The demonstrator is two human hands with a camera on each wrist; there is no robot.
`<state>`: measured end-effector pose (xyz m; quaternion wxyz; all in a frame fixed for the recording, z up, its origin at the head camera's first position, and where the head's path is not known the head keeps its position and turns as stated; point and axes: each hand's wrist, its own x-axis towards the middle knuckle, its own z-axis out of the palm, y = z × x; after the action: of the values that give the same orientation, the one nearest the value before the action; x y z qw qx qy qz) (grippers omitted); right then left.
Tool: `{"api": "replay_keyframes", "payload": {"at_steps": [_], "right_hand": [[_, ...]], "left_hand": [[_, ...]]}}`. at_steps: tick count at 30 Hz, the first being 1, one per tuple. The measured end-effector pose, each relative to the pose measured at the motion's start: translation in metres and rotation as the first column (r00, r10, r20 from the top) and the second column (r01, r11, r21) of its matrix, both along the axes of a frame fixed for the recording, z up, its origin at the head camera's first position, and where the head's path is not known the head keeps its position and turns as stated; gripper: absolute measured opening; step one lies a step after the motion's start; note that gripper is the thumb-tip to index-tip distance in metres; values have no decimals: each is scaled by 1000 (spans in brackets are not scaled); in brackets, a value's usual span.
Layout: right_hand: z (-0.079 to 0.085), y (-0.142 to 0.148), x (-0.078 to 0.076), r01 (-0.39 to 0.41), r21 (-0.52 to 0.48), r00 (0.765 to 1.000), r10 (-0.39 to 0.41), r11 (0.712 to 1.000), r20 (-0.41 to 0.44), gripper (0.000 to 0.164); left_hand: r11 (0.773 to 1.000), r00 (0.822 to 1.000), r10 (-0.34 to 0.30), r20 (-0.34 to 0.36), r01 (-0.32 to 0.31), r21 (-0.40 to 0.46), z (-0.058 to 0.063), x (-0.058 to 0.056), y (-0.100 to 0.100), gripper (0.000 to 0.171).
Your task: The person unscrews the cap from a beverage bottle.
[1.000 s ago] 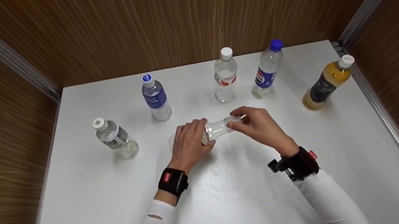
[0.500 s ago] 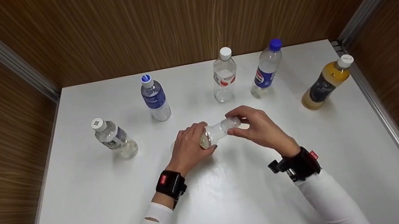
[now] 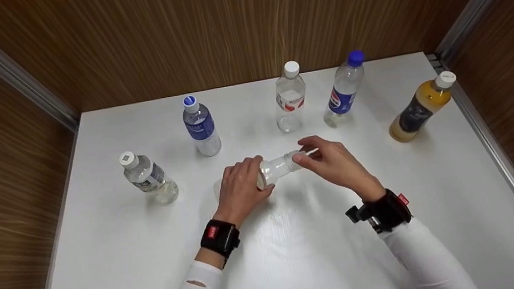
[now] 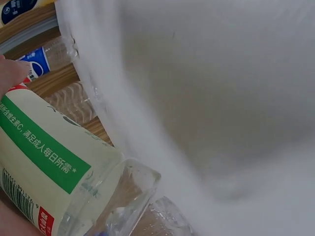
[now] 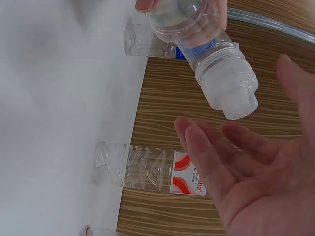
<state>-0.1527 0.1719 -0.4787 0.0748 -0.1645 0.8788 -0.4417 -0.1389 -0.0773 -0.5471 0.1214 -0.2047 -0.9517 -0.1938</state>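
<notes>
Currently, L hand (image 3: 239,188) grips clear plastic, cream-and-green-labelled btl (image 4: 64,147), tilted, centre of white table (image 3: 285,267); R hand (image 5: 266,172), fingers loosely bent, hangs near frosted white cap (image 5: 227,81), apart; lax L grip might let btl slip.

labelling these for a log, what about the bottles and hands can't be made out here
- Head view: the middle of the held bottle is covered by the left hand.
- Left wrist view: that bottle's neck and cap lie past the left edge.
- Right wrist view: its base is cut off by the top edge.
- Right wrist view: the bottom edge cuts off most of another bottle.
- Head view: small print on the dark label is too small to read.
</notes>
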Motion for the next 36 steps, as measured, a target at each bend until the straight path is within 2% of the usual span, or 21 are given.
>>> {"api": "replay_keyframes", "payload": {"at_steps": [3,6,11,18,24,32,36], "right_hand": [[-2,0,-1,17,38,1000,-17,999,-7,49],[-3,1,-1,4,29,999,-2,1000,-37,43],[-2,3,0,-39,-31,996,36,999,-80,40],[-2,4,2,-128,-125,989,117,984,-93,44],[-3,4,2,-184,-154,976,162,971,-144,44],[-2,6,2,-191,-133,968,164,973,-189,43],[-4,10,4,-168,-117,970,143,979,-198,44]], "left_hand": [[999,1000,-4,-14,3,-38,2,-1,1,68],[1000,1000,-15,22,15,-26,3,-1,2,69],[998,993,-33,111,27,56,5,-1,3,70],[989,981,-65,184,38,143,4,-2,3,69],[974,965,-100,244,45,222,2,-2,0,71],[969,970,-107,218,53,240,1,-3,-2,70],[971,979,-69,192,21,238,-1,-2,-7,71]]}}
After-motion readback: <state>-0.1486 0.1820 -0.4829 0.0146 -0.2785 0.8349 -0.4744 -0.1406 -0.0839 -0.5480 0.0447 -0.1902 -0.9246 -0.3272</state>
